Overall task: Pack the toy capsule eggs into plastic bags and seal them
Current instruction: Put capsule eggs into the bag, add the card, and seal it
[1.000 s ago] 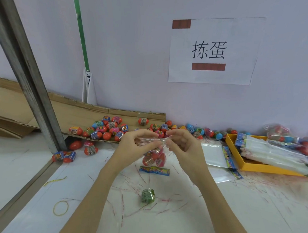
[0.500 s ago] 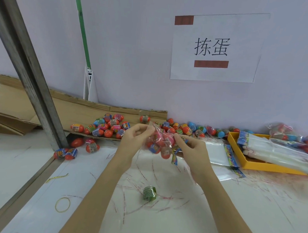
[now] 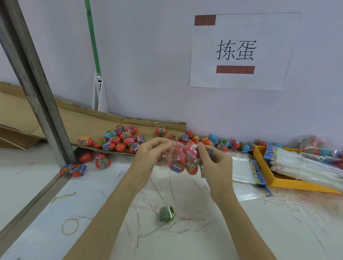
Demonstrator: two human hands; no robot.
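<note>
Both hands are holding one filled plastic bag [image 3: 182, 157] up above the white worktop [image 3: 250, 231], in front of the loose egg pile [image 3: 117, 139]. Left hand [image 3: 146, 160] is pinching the bag's top edge at its left end; right hand [image 3: 216, 162] is pinching the same edge at its right end. Both grips are grasping film, not eggs.

Key relation: the bag mouth is running left to right between the two grips, long axis roughly level, with the capsule eggs hanging below that line. Each hand is sitting at one end of the edge, neither nearer than the other. Judgement: sealing step in hand; the next move probably calls for pressing the edge shut along its length.

Materials: bag is thin, clear, crinkly film; eggs are smooth, hard-looking ovals, mostly red with printed wrap bands. Flat empty bags [image 3: 242, 168] are lying just right of the right hand, beside a yellow tray [image 3: 288, 183].
</note>
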